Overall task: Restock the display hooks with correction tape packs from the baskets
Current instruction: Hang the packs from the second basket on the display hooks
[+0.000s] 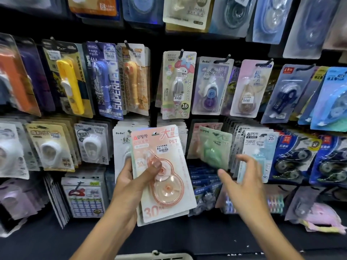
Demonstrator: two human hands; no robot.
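My left hand (131,177) grips a small stack of pink correction tape packs (165,177), thumb across the front blister, held upright before the display wall. My right hand (242,181) hovers open to the right of the stack, fingers spread, holding nothing. Just above its fingertips a green correction tape pack (215,147) hangs on a hook, blurred and tilted. The hand is not touching that pack. A pale basket rim (154,256) shows at the bottom edge, its contents hidden.
Rows of hooks carry many other correction tape packs: a My Melody pack (177,85), a light blue pack (257,152) right of the green one, dark blue multi-packs (294,158). Lower shelf stock (204,188) stands behind my hands.
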